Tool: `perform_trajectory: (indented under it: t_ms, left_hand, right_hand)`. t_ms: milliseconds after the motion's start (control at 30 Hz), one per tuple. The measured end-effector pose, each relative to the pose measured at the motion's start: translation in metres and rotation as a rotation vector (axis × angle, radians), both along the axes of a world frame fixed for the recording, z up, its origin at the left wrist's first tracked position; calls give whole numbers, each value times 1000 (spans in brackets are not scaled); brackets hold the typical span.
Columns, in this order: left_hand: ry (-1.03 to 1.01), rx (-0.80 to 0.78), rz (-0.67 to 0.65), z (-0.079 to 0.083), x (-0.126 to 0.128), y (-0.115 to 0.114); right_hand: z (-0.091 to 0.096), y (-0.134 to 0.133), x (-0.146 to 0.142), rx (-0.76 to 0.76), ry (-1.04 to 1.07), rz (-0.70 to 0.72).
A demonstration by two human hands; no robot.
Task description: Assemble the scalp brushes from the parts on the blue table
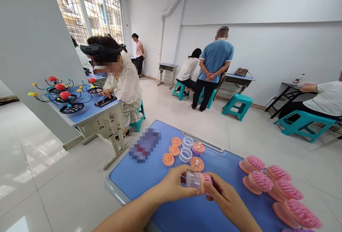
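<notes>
My left hand (177,184) is closed round a clear plastic ring (193,181). Against the ring's right side sits an orange brush head with pink bristles (206,179), gripped by the fingers of my right hand (223,193); whether the two parts are locked together I cannot tell. Just beyond my hands lie two clear rings (185,154), three orange round caps (174,150) and two more orange brush heads (197,163), bristles down. To the right stand several scrub brushes (258,182) with orange bases and pink bristles facing up.
The blue table (128,178) has a raised rim and a slot at its far edge. A blurred item (145,145) lies at its left. Beyond, a person in a headset sits at a desk (88,114) bearing planet models (72,107). Other people and teal stools (237,105) are further off.
</notes>
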State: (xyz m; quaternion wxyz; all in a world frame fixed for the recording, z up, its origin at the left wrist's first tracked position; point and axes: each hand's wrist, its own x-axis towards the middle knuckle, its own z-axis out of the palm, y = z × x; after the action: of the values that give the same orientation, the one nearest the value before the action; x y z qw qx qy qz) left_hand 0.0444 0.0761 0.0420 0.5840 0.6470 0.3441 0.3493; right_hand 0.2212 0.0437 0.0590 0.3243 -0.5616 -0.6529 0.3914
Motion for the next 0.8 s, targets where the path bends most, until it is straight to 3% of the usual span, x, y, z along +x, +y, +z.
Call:
perform_trajectory:
  t_ms: [100,367,633,800]
  left_hand:
    - [58,105,18,5,0,-3]
    - [-9,-89,53,-1,0,2]
    - [7,-54,33,4,0,0]
    - [15,-72,55,3,0,1]
  right_hand:
    - [2,0,0,-66,18,-9]
    - [-5,-5,6,-6,268,-12]
    - [0,2,9,-72,22,22]
    - [-9,0,12,-29,217,-38]
